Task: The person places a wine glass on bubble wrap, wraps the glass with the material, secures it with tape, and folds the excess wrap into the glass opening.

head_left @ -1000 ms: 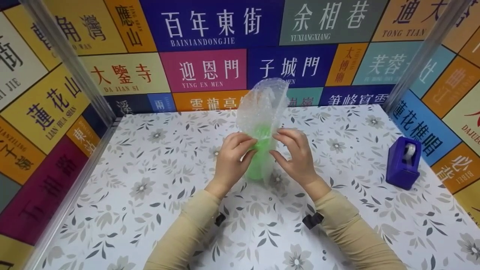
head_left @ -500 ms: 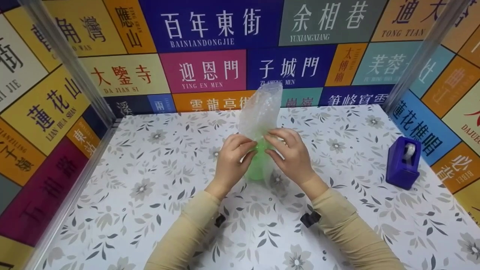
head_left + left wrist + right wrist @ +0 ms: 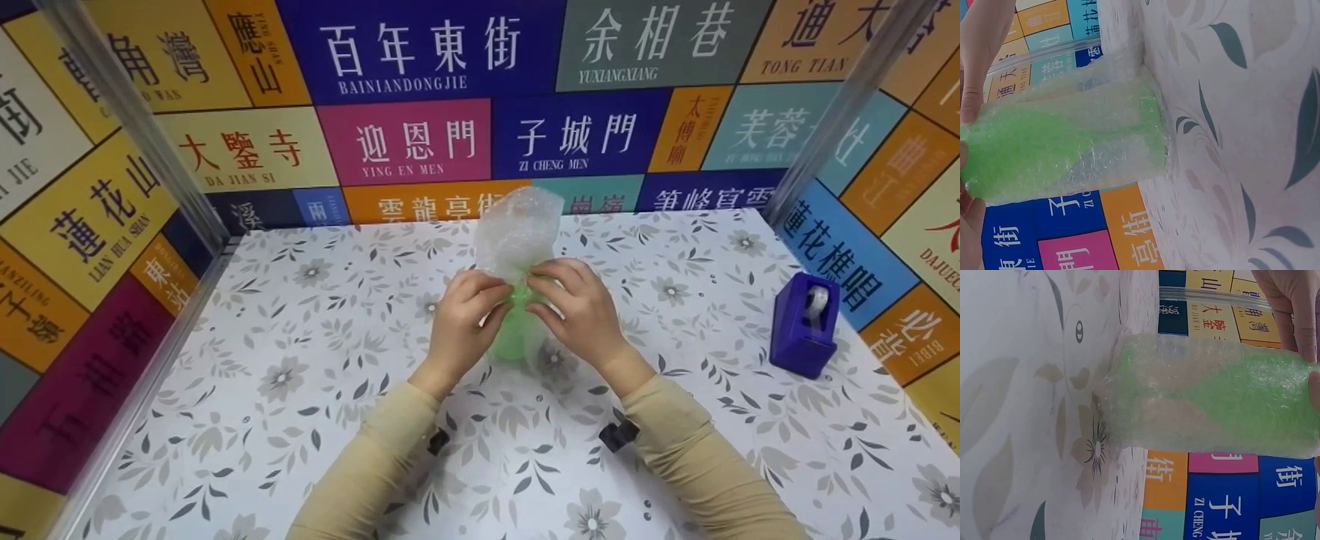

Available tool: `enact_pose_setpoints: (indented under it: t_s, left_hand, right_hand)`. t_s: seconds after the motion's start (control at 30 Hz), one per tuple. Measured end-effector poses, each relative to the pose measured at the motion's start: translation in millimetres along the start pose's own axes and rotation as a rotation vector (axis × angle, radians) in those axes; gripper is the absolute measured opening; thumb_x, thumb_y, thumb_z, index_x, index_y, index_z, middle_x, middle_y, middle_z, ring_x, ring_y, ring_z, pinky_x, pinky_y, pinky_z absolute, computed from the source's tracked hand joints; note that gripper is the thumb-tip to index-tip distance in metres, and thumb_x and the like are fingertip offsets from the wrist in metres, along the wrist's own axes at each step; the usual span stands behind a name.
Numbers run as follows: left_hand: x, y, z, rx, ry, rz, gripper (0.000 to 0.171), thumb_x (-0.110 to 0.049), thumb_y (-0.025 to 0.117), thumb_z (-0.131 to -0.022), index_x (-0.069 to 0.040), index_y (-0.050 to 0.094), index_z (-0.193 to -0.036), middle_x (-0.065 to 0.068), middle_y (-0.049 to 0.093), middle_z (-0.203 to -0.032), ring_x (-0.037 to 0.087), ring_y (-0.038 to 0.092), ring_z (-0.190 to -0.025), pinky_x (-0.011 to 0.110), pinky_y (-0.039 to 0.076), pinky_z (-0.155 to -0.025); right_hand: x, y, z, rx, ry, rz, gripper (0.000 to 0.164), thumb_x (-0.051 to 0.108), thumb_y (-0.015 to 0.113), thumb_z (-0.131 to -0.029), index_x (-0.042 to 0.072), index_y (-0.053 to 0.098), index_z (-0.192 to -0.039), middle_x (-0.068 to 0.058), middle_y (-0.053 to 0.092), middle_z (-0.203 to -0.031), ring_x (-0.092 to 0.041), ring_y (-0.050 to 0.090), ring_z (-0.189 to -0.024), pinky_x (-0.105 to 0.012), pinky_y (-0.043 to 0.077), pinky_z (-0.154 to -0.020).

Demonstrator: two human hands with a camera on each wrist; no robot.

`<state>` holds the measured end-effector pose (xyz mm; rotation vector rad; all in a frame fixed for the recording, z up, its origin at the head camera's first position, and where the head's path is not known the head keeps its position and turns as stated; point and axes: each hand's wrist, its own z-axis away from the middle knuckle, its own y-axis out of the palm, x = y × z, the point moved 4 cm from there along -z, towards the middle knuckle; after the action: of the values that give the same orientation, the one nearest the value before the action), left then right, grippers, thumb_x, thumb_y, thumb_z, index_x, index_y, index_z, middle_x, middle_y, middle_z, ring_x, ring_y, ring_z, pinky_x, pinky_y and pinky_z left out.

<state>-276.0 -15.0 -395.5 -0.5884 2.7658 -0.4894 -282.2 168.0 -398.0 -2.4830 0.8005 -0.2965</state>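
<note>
A translucent green goblet (image 3: 1016, 149) stands upright on the table, wound in clear bubble wrap (image 3: 521, 229). Through the wrap, both wrist views show its wide bowl narrowing to a thin stem above a flat foot. A loose flap of the wrap rises above the rim in the head view. My left hand (image 3: 469, 319) pinches the wrap near the rim on the left. From the right, my right hand (image 3: 581, 315) pinches the wrap at about the same height, its fingertips close to the left ones. The exact grip of the fingertips is partly hidden by the plastic.
A blue tape dispenser (image 3: 804, 326) with a roll of clear tape stands at the right side of the floral-covered table (image 3: 337, 442). Colourful panels with lettering (image 3: 409, 139) close off the back and both sides, with clear posts at the corners.
My right hand has moved left, drawing its side of the bubble wrap inward toward my left hand. The flap above has become narrower and lower. My left hand stays in place.
</note>
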Motion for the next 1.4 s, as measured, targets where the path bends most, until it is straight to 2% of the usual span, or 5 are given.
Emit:
enact_pose_setpoints:
  t_s: [0.27, 0.5, 0.63, 1.07, 1.4]
  left_hand:
    - [-6.4, -3.1, 5.5, -0.011, 0.076, -0.109, 0.025, -0.004, 0.076, -0.086, -0.009, 0.069, -0.11, 0.004, 0.06, -0.102, 0.023, 0.058, -0.093, 0.035, 0.051, -0.083]
    - [-14.0, -9.1, 4.9, -0.063, 0.185, -0.194, 0.042, -0.003, 0.076, -0.081, -0.006, 0.067, -0.121, 0.009, 0.06, -0.121, 0.03, 0.056, -0.113, 0.038, 0.05, -0.098]
    - [-15.7, -7.0, 2.1, -0.011, 0.218, -0.205, 0.043, -0.005, 0.075, -0.082, -0.003, 0.066, -0.124, 0.011, 0.059, -0.13, 0.03, 0.054, -0.122, 0.038, 0.048, -0.103]
    - [-9.2, 1.8, -5.3, 0.221, 0.091, -0.221, 0.041, -0.017, 0.071, -0.092, -0.002, 0.064, -0.13, 0.011, 0.055, -0.14, 0.029, 0.047, -0.131, 0.034, 0.037, -0.113]
    - [-10.4, 5.4, -10.0, 0.235, 0.075, -0.238, 0.032, -0.015, 0.072, -0.09, -0.002, 0.069, -0.119, 0.01, 0.063, -0.126, 0.027, 0.053, -0.122, 0.033, 0.04, -0.109]
  right_hand:
    - [-1, 0, 0, -0.02, -0.011, -0.035, 0.029, 0.019, 0.081, -0.078, 0.006, 0.073, -0.102, -0.006, 0.067, -0.108, -0.029, 0.059, -0.106, -0.039, 0.048, -0.094]
    - [-1, 0, 0, -0.012, 0.002, -0.061, 0.026, 0.017, 0.081, -0.08, 0.006, 0.073, -0.102, -0.006, 0.067, -0.106, -0.028, 0.059, -0.104, -0.037, 0.048, -0.095]
    - [0, -1, -1, -0.009, 0.004, -0.055, 0.025, 0.018, 0.081, -0.079, 0.006, 0.074, -0.099, -0.005, 0.068, -0.104, -0.027, 0.06, -0.103, -0.038, 0.049, -0.094]
    - [-1, -2, -2, -0.004, -0.001, -0.103, 0.02, 0.025, 0.076, -0.082, 0.008, 0.074, -0.091, -0.004, 0.071, -0.097, -0.028, 0.062, -0.102, -0.038, 0.049, -0.095]
    - [-3, -1, 2, -0.02, 0.004, -0.132, 0.017, 0.021, 0.078, -0.081, 0.007, 0.074, -0.09, -0.005, 0.071, -0.096, -0.029, 0.061, -0.1, -0.037, 0.049, -0.093]
